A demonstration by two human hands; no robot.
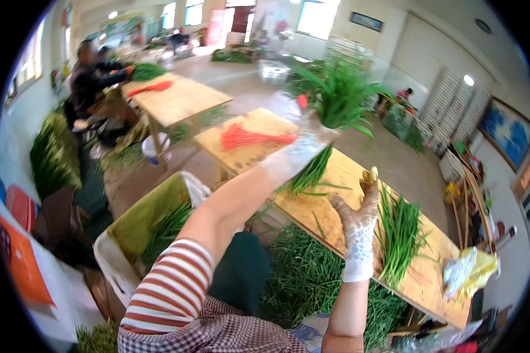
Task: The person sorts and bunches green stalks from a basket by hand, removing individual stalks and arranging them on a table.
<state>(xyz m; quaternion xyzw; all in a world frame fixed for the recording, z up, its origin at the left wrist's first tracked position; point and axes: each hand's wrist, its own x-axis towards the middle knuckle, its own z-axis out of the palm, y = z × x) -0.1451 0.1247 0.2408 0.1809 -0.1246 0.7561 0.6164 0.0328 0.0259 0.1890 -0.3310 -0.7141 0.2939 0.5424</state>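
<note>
My left hand (pixel 311 134), in a white work glove, grips a bunch of long green leaves (pixel 342 95), perhaps chives. The bunch stands nearly upright over the wooden table (pixel 353 176), its lower end (pixel 311 172) at the tabletop. Motion blurs the upper leaves. My right hand (pixel 357 212), in a soiled, patterned glove, is raised over the table with thumb and fingers apart and nothing in it. Just right of it lies another bundle of green stalks (pixel 399 238). A sheaf of red plastic ties (pixel 251 137) rests on the table's far left part.
Loose greens (pixel 300 260) are heaped below the table's near edge. A white crate (pixel 115 264) with a green-yellow lining stands at my left. Plastic bags (pixel 470 273) lie at the table's right end. Another person (pixel 90 84) sits at a second table (pixel 181 97).
</note>
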